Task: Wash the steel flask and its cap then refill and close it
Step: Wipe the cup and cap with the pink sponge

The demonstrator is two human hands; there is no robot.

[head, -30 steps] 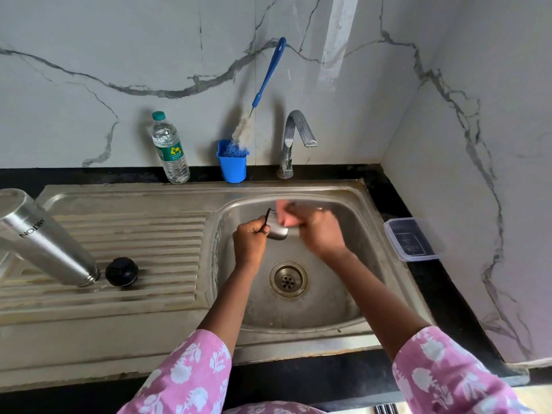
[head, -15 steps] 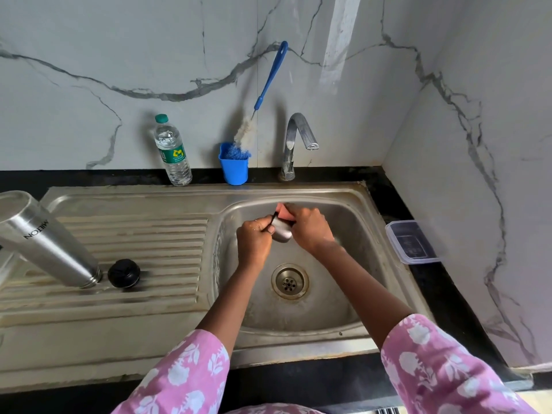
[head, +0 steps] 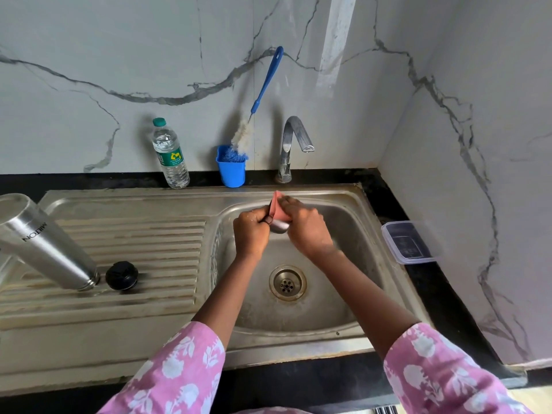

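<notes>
Near back rim of sink [head: 343, 196], left hand [head: 250, 236] clamped round steel cap [head: 280, 226], right hand [head: 309, 233] round pink sponge [head: 280, 209]

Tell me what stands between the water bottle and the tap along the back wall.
In the head view, a blue cup holding a long-handled bottle brush stands between the water bottle and the tap.
</notes>
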